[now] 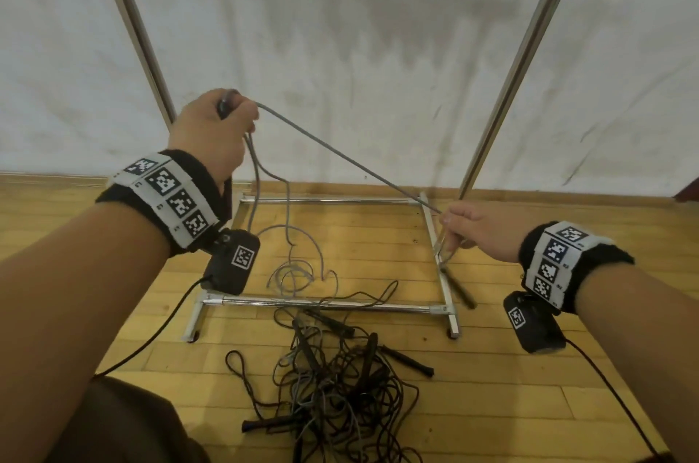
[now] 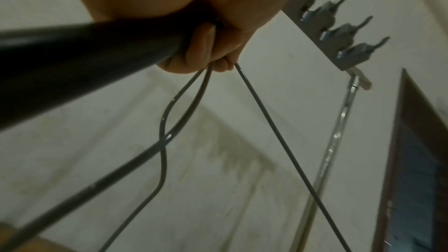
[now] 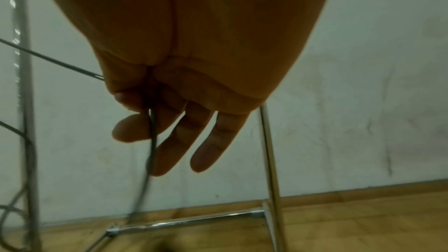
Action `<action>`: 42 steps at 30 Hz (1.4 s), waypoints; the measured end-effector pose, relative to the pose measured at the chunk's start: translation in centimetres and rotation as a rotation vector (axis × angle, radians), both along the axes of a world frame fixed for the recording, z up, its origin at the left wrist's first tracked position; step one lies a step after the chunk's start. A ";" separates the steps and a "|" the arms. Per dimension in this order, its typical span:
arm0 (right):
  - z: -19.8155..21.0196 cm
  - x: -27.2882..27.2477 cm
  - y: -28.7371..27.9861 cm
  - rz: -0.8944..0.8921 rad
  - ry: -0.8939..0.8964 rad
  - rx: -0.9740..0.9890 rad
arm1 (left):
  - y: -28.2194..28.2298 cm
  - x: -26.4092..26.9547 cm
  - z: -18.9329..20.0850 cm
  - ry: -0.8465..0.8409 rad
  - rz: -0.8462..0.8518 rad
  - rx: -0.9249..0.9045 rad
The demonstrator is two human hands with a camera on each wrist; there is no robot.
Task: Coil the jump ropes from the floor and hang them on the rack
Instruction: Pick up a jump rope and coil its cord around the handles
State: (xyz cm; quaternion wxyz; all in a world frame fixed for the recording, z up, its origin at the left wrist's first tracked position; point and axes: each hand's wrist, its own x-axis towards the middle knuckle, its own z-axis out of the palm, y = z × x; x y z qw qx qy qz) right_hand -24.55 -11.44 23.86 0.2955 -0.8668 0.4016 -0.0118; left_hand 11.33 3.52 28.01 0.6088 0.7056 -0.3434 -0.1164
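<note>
Grey rope stretched taut between my hands

My left hand (image 1: 213, 129) grips the thin grey jump rope (image 1: 340, 154) and its black handle (image 2: 72, 60); my right hand (image 1: 480, 228) pinches it, other fingers hanging loose, pinch point hidden.

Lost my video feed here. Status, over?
Left hand grips grey rope and handle. Right hand pinches the rope taut. Tangled ropes on floor; rack unobstructed.
</note>
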 end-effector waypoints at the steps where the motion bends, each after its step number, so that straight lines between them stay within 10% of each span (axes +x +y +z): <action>1: -0.2 -0.6 -0.1 -0.006 0.037 -0.028 | 0.2 0.8 -0.1 0.005 0.037 0.003; 9: -1.9 -2.4 -0.8 -0.065 0.389 -0.022 | 0.2 1.9 -2.7 -0.030 -0.034 0.272; 19: 3.9 6.2 5.2 -0.238 -0.471 0.577 | -0.2 -8.2 -2.6 -0.048 -0.815 0.547; 30: 5.6 7.9 8.3 -0.278 -0.612 0.664 | 0.1 -10.5 -1.2 -0.477 -0.682 0.691; 35: 5.5 8.1 7.9 -0.092 -0.264 -0.066 | 0.6 -11.1 -0.6 -0.280 -0.759 0.694; 42: 5.6 7.9 8.4 -0.046 -0.579 0.459 | 0.9 -11.2 1.1 0.342 -0.821 0.323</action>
